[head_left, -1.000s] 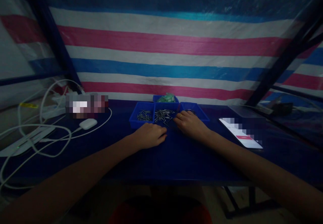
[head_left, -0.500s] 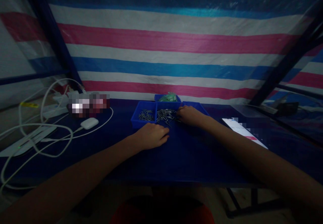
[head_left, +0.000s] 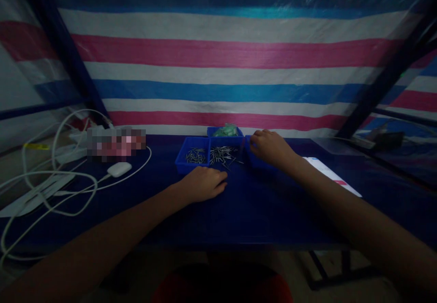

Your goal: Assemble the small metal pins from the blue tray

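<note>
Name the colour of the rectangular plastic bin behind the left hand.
Blue bin, best in head view.

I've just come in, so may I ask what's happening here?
The person's right hand is over the right blue bin; whether it holds anything is hidden. The left hand rests on the table, before the left bin of thin metal pieces. More pieces lie loose between the bins, with green packets behind.

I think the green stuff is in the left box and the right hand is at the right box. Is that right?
Not quite. The green stuff is in the back box, not the left one; the head view shows it. The right hand is at the right box, just as you said.
</note>
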### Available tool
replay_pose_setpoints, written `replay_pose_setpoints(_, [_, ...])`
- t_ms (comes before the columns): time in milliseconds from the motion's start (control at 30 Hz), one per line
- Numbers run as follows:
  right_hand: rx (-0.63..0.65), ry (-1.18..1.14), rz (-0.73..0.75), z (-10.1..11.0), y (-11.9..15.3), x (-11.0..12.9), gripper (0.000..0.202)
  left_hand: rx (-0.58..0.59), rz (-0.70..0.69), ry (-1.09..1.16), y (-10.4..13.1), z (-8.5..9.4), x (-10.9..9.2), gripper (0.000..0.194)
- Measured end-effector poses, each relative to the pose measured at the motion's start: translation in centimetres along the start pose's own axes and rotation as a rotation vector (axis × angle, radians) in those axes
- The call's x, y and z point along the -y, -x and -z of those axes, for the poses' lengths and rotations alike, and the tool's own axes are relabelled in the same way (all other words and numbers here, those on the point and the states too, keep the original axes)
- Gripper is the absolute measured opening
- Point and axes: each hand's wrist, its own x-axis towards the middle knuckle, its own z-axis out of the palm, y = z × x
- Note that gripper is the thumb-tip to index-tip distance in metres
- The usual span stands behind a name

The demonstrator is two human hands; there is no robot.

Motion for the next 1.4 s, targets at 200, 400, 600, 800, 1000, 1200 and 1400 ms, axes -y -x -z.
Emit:
replay_pose_setpoints(200, [0.062,-0.013,-0.084,-1.1,1.8,-0.2,0.023,0.014,0.001,0.016,0.0,0.0,0.1,0.021])
replay_pose_setpoints(400, [0.014,-0.117,-0.012,-0.4,2.0,1.5,0.023,0.017,0.006,0.013,-0.3,-0.1,0.1,0.019])
replay_pose_setpoints(600, [0.085,-0.121,0.029,-1.2,2.3,1.8,0.022,-0.004,-0.008,0.031,-0.2,-0.2,0.2,0.017])
replay_pose_setpoints(800, [0.082,-0.056,0.056,-0.1,2.9,2.5,0.019,-0.01,-0.056,0.035,0.0,0.2,0.3,0.017])
replay_pose_setpoints(1000, [-0.076,-0.145,0.156,0.5,3.1,5.3,0.019,0.006,-0.054,0.028,0.1,0.4,0.3,0.018])
replay_pose_setpoints(1200, [0.117,-0.276,0.208,-2.2,2.8,6.1,0.019,-0.018,-0.066,0.025,0.1,0.3,0.4,0.018])
replay_pose_setpoints(1400, [0.135,-0.267,0.193,-1.9,2.7,6.0,0.019,-0.015,-0.058,0.033,0.1,0.3,0.4,0.017])
